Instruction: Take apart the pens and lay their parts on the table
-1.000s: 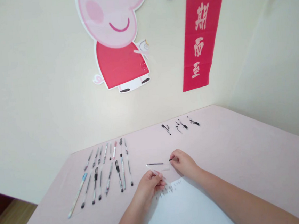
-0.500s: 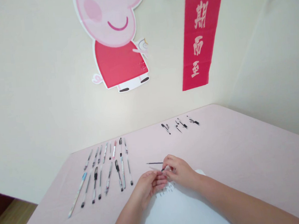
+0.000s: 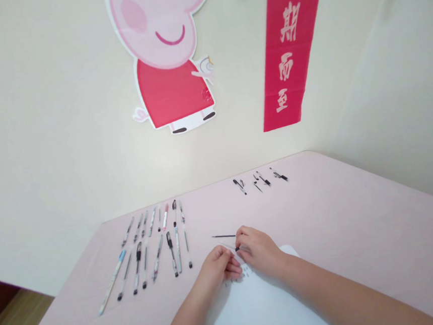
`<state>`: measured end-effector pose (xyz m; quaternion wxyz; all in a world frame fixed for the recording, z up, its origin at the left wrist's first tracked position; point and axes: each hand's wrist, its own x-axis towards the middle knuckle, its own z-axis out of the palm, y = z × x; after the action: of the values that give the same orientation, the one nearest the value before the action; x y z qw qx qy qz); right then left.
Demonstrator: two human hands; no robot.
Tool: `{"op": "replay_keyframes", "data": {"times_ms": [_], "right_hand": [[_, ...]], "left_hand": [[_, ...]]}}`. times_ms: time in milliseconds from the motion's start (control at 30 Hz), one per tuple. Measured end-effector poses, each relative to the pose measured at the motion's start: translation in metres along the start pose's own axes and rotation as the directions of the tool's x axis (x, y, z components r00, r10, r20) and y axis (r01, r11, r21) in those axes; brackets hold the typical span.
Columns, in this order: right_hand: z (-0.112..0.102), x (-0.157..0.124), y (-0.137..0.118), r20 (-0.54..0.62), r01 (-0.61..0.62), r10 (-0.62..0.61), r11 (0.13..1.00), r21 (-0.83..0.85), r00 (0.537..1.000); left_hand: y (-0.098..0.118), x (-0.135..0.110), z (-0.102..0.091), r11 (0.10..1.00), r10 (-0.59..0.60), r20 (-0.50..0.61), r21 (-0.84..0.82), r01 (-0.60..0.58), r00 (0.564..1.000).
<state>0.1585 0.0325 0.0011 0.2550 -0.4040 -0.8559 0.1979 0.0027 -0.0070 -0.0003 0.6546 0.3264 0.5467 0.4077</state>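
My left hand (image 3: pixel 216 267) and my right hand (image 3: pixel 256 250) meet over the far edge of a white sheet of paper (image 3: pixel 263 305) on the pink table (image 3: pixel 358 221). The left hand's fingers are curled around a clear pen barrel (image 3: pixel 228 246). Pinched in the right hand's fingertips is a small black pen part (image 3: pixel 238 248), held against the barrel's end. A thin black refill (image 3: pixel 223 236) lies on the table just beyond the hands, untouched.
Several pens (image 3: pixel 151 244) lie in rows at the left of the table. Small black pen parts (image 3: pixel 259 180) sit near the far edge by the wall. A cartoon pig cut-out (image 3: pixel 171 60) and a red banner (image 3: pixel 286 50) hang on the wall.
My right hand left the end of the refill and moved back toward the left hand, carrying a black part to the clear barrel. The refill stayed on the table.
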Motion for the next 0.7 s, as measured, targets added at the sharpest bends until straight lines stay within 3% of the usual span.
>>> {"op": "replay_keyframes", "data": {"times_ms": [133,300,533,633,700], "right_hand": [[-0.002,0.001,0.0,0.002,-0.04,0.04,0.998,-0.045,0.999],[-0.004,0.001,-0.002,-0.035,-0.062,0.061,0.998,-0.029,0.998],[-0.002,0.002,-0.004,-0.048,0.035,-0.033,0.999,0.032,0.998],[-0.002,0.002,-0.003,-0.057,0.033,-0.031,0.999,0.027,0.998],[-0.003,0.002,-0.001,-0.067,0.022,-0.02,1.0,0.016,0.998]], "left_hand": [[-0.007,0.005,0.0,0.982,0.182,-0.013,0.043,-0.182,0.983],[-0.002,0.001,0.001,0.923,0.359,-0.061,0.172,-0.344,0.931],[-0.003,0.005,-0.006,0.861,0.453,-0.12,0.317,-0.398,0.883],[-0.002,0.005,-0.01,0.756,0.569,-0.156,0.487,-0.438,0.808],[-0.001,0.002,-0.01,0.65,0.634,-0.099,0.606,-0.459,0.767]]}}
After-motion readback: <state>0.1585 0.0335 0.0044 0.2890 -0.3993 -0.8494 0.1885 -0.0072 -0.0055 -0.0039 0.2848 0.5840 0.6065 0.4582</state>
